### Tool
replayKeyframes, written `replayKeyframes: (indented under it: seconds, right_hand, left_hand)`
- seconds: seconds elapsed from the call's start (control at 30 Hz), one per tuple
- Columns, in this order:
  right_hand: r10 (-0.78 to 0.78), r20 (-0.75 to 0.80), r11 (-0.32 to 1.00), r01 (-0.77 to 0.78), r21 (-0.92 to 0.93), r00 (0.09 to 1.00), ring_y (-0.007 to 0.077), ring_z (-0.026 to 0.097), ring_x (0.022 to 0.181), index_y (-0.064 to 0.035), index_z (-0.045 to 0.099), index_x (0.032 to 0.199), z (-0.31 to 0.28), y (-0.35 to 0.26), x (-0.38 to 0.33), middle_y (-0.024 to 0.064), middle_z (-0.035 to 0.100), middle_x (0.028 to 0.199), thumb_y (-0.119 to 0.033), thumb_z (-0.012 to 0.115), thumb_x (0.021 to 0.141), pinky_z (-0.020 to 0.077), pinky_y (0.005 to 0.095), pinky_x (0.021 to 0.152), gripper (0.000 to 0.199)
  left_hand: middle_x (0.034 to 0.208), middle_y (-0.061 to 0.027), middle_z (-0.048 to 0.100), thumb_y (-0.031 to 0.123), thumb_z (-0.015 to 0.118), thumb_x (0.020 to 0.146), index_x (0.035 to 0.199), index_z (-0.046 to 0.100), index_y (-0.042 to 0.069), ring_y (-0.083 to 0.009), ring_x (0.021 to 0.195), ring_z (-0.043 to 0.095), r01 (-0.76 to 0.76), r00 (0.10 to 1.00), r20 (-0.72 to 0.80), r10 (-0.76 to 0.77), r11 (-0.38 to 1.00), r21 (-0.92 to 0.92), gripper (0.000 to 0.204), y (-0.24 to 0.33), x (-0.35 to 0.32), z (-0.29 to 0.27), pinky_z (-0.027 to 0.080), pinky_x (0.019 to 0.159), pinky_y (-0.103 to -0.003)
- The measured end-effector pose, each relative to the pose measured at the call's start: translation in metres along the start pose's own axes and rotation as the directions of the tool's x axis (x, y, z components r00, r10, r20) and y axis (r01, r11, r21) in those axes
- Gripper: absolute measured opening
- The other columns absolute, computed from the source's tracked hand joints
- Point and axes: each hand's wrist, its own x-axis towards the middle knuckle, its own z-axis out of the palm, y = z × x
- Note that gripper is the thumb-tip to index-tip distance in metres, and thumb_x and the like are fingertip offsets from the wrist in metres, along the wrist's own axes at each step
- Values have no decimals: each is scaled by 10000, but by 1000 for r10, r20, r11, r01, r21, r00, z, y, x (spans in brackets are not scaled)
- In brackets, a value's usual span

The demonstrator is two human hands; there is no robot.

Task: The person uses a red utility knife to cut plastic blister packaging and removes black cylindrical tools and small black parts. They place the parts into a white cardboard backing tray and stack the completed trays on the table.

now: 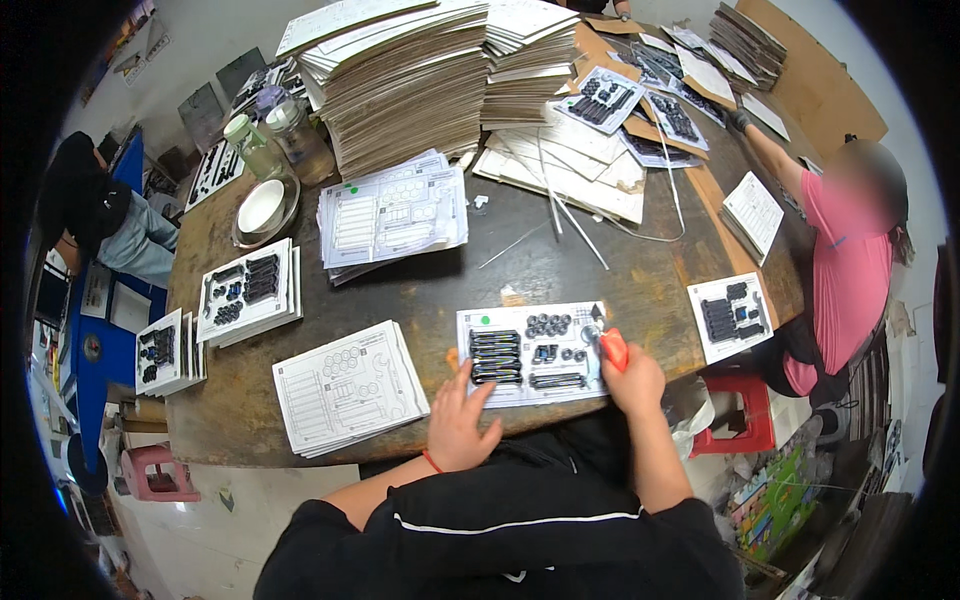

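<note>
A white card [548,395] with black hardware parts mounted on it lies in front of me at the table's near edge. Rows of black bolt-like pieces fill its left part; round black pieces and smaller parts sit in the middle. My left hand [460,425] rests at the card's lower left corner, fingers stretched and apart, holding nothing. At the card's right side my right hand [636,380] is closed around a red-handled tool [614,350]. The tool's front end is over the card's upper right part; its exact kind cannot be made out.
Left of the card lies a stack of printed sheets [345,385]; more sheets [395,215] lie behind it. Filled cards [245,290] are stacked farther left. Tall cardboard piles [400,90] stand at the back. A person in pink [850,270] works at the right, near another filled card [730,315].
</note>
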Motion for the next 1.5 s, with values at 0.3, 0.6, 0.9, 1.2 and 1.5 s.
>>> replayKeyframes:
  seconds: [0.3, 0.6, 0.9, 1.2, 1.5]
  right_hand:
    - [18, -6, 999, -19, -29, 1000, 433, 653, 817, -52, 623, 859, 0, -5, -8, 222, 673, 848, -350, 667, 800, 513, 519, 723, 306]
    - [20, 37, 997, -23, 76, 999, 423, 660, 812, -56, 615, 918, -2, -4, 7, 216, 677, 845, -341, 665, 813, 519, 515, 737, 309]
    - [-266, 0, 931, 257, 259, 964, 398, 611, 941, -43, 641, 995, -7, 1, 48, 188, 624, 965, -216, 711, 773, 505, 472, 833, 290]
    - [-553, -128, 734, 554, 394, 823, 420, 607, 1038, 22, 659, 974, -52, -73, 248, 238, 633, 1056, -140, 581, 844, 496, 493, 900, 222]
    - [-381, -165, 809, 414, 416, 910, 411, 634, 1073, 61, 618, 1115, 5, -170, 531, 269, 620, 1208, -85, 518, 839, 502, 439, 950, 328]
  left_hand:
    - [1503, -307, 329, 168, 731, 692, 1134, 669, 84, -452, 1352, 396, -19, 986, 157, 47, 984, -175, 455, -23, -2, -16, 312, 1097, -583]
    - [1479, -286, 380, 131, 734, 704, 1109, 668, 50, -446, 1275, 457, 9, 995, 100, 8, 985, -170, 418, -11, 0, -13, 380, 1048, -506]
    - [1391, -251, 467, 128, 739, 713, 1232, 566, 7, -438, 1248, 480, 109, 994, 7, -109, 992, 62, 560, 11, 12, 0, 393, 1042, -485]
    - [1457, -264, 400, 197, 814, 635, 1318, 481, 1, -418, 1341, 411, 197, 980, -9, -197, 980, 20, 785, -47, -19, 21, 309, 1129, -453]
    - [1082, -161, 636, 107, 769, 703, 1069, 635, 18, -309, 980, 614, 82, 908, -408, -97, 995, -54, 400, -10, 66, 8, 488, 867, -396]
